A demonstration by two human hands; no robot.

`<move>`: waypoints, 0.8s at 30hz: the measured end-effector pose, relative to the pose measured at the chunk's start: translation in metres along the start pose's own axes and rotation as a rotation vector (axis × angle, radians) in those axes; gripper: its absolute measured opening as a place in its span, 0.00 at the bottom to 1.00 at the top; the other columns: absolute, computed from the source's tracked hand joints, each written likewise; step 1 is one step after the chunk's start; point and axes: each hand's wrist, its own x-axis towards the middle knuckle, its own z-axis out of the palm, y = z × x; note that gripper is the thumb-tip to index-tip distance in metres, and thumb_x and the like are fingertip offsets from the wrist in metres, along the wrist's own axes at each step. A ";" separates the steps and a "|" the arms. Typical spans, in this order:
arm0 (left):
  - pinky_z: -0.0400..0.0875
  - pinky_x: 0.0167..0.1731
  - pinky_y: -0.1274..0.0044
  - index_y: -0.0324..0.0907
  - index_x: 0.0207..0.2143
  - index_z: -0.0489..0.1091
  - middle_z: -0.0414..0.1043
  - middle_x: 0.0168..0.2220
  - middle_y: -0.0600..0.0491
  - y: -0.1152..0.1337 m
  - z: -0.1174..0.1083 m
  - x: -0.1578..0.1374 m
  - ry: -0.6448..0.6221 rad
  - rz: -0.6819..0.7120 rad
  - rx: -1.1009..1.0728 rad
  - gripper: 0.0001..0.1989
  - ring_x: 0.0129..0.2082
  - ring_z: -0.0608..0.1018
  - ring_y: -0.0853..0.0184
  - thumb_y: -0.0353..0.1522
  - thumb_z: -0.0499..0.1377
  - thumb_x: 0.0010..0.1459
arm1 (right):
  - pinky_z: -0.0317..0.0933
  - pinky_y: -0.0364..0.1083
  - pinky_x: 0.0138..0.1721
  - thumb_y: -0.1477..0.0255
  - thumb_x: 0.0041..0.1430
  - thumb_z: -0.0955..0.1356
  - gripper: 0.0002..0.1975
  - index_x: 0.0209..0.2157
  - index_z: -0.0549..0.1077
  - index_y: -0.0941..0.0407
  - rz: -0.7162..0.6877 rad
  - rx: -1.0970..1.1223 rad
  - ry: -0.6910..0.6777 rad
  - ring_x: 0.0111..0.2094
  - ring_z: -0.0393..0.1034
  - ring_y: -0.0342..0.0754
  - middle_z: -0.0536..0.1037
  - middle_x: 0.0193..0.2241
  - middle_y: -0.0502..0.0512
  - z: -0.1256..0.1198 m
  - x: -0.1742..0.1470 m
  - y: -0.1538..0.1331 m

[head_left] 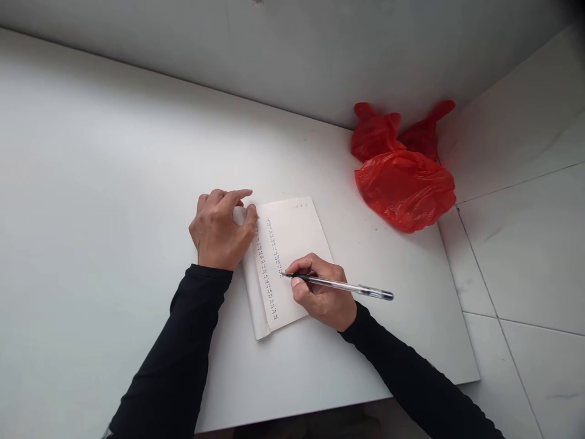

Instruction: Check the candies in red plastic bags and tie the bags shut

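A small white notebook (pixel 299 244) lies on the white table (pixel 114 183), its left part folded under or rolled at the edge. Two columns of handwritten two-digit numbers run down the page. My left hand (pixel 222 225) grips the notebook's upper left edge, thumb on the page and fingers curled, the index finger stretched out. In my right hand (pixel 324 292) is a clear pen (pixel 342 285) with a black grip, pinched between thumb and fingers. Its tip meets the page at the lower end of the second column. My right hand's side rests over the page's lower right.
Red plastic bags (pixel 406 189) sit at the table's back right corner, against the grey wall (pixel 292 55). White tiles (pixel 525 244) with dark joints lie beyond the table's right edge. The table's front edge is near my forearms.
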 end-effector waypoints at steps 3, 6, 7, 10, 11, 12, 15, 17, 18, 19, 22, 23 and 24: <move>0.69 0.35 0.67 0.50 0.45 0.79 0.78 0.39 0.53 0.003 -0.002 -0.001 0.001 0.006 0.010 0.12 0.47 0.76 0.56 0.35 0.60 0.61 | 0.61 0.40 0.22 0.77 0.51 0.67 0.06 0.31 0.74 0.54 -0.040 -0.046 0.048 0.19 0.62 0.38 0.71 0.21 0.43 0.001 -0.001 0.004; 0.69 0.34 0.66 0.51 0.44 0.79 0.78 0.39 0.53 0.003 -0.002 -0.002 -0.004 0.004 0.014 0.11 0.46 0.76 0.55 0.35 0.59 0.61 | 0.61 0.40 0.22 0.78 0.51 0.68 0.05 0.30 0.74 0.55 -0.079 -0.091 0.057 0.19 0.63 0.38 0.72 0.21 0.43 0.002 -0.003 0.004; 0.70 0.34 0.66 0.52 0.44 0.79 0.77 0.39 0.53 0.003 -0.002 -0.002 -0.006 0.001 0.010 0.11 0.46 0.76 0.55 0.34 0.59 0.62 | 0.62 0.39 0.23 0.78 0.51 0.68 0.05 0.30 0.74 0.55 -0.085 -0.097 0.054 0.19 0.64 0.38 0.72 0.22 0.43 0.002 -0.004 0.003; 0.71 0.36 0.65 0.54 0.43 0.79 0.77 0.39 0.54 0.002 0.000 -0.002 0.006 0.008 -0.009 0.11 0.46 0.76 0.56 0.34 0.58 0.62 | 0.62 0.38 0.23 0.79 0.51 0.68 0.06 0.32 0.75 0.55 -0.107 -0.109 0.053 0.19 0.65 0.37 0.73 0.22 0.43 0.002 -0.004 0.003; 0.71 0.37 0.65 0.53 0.43 0.79 0.77 0.39 0.55 0.002 0.001 -0.002 0.013 0.010 -0.014 0.11 0.46 0.76 0.56 0.34 0.58 0.61 | 0.62 0.38 0.23 0.79 0.51 0.67 0.06 0.31 0.75 0.56 -0.121 -0.116 0.059 0.19 0.65 0.37 0.73 0.21 0.43 0.002 -0.004 0.003; 0.71 0.38 0.65 0.53 0.43 0.80 0.78 0.39 0.54 0.002 0.002 -0.002 0.020 0.011 -0.017 0.12 0.46 0.76 0.56 0.33 0.58 0.61 | 0.62 0.38 0.23 0.79 0.50 0.67 0.06 0.30 0.74 0.56 -0.138 -0.126 0.067 0.19 0.64 0.37 0.72 0.20 0.43 0.002 -0.003 0.004; 0.71 0.41 0.65 0.49 0.43 0.81 0.78 0.39 0.53 0.002 0.002 -0.002 0.031 0.017 -0.024 0.12 0.43 0.76 0.57 0.32 0.59 0.60 | 0.61 0.38 0.23 0.80 0.49 0.67 0.06 0.28 0.73 0.55 -0.177 -0.154 0.082 0.18 0.63 0.37 0.70 0.20 0.42 0.003 -0.002 0.005; 0.71 0.43 0.65 0.47 0.43 0.81 0.78 0.38 0.52 0.002 0.002 -0.001 0.035 0.027 -0.037 0.12 0.41 0.75 0.59 0.32 0.59 0.61 | 0.62 0.38 0.23 0.80 0.50 0.66 0.06 0.29 0.73 0.55 -0.183 -0.165 0.080 0.19 0.63 0.37 0.70 0.20 0.42 0.002 -0.001 0.006; 0.71 0.44 0.65 0.47 0.43 0.81 0.77 0.38 0.52 0.002 0.002 -0.001 0.037 0.030 -0.043 0.12 0.40 0.75 0.59 0.32 0.59 0.61 | 0.62 0.38 0.23 0.80 0.50 0.66 0.06 0.29 0.73 0.55 -0.183 -0.167 0.079 0.19 0.63 0.37 0.70 0.20 0.42 0.002 -0.001 0.006; 0.71 0.45 0.65 0.46 0.42 0.81 0.77 0.38 0.52 0.002 0.002 -0.001 0.037 0.033 -0.048 0.12 0.39 0.75 0.60 0.32 0.59 0.61 | 0.62 0.38 0.23 0.80 0.51 0.67 0.06 0.29 0.73 0.55 -0.182 -0.168 0.078 0.19 0.63 0.37 0.70 0.20 0.42 0.002 -0.001 0.006; 0.70 0.47 0.65 0.46 0.42 0.82 0.77 0.37 0.52 0.002 0.003 0.000 0.043 0.033 -0.055 0.11 0.38 0.74 0.61 0.31 0.59 0.60 | 0.62 0.38 0.23 0.80 0.50 0.67 0.06 0.29 0.73 0.55 -0.187 -0.170 0.075 0.19 0.63 0.37 0.70 0.20 0.42 0.002 0.000 0.007; 0.70 0.48 0.65 0.46 0.42 0.82 0.77 0.37 0.52 0.002 0.003 0.000 0.045 0.035 -0.056 0.12 0.37 0.74 0.62 0.31 0.59 0.60 | 0.62 0.38 0.23 0.80 0.50 0.67 0.06 0.29 0.73 0.55 -0.190 -0.173 0.074 0.19 0.63 0.37 0.70 0.20 0.42 0.002 0.000 0.007; 0.70 0.49 0.65 0.46 0.42 0.82 0.77 0.37 0.52 0.002 0.003 0.000 0.048 0.037 -0.059 0.12 0.37 0.73 0.62 0.31 0.59 0.60 | 0.62 0.38 0.23 0.80 0.50 0.67 0.06 0.29 0.73 0.55 -0.193 -0.176 0.073 0.19 0.63 0.37 0.70 0.20 0.42 0.002 0.000 0.007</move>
